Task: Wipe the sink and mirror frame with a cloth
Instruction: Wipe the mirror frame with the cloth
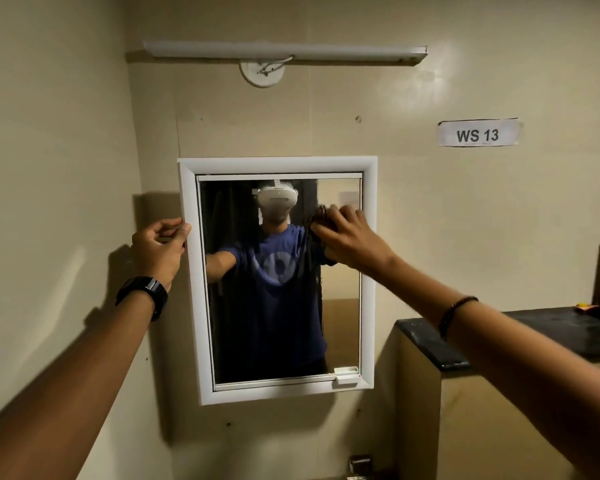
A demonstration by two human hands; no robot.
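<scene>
A white-framed mirror (278,165) hangs on the beige wall straight ahead. My left hand (158,247) grips the frame's left edge about a third of the way down, fingers curled around it. My right hand (349,239) presses a dark cloth (321,220) against the glass near the upper right, close to the frame's right side. Only a small bunch of the cloth shows past my fingers. The sink is out of view.
A black-topped counter (430,344) juts out at the right, level with the mirror's lower part, with small objects at its far end. A tube light (284,50) is mounted above the mirror. A small white clip (346,374) sits at the frame's lower right corner.
</scene>
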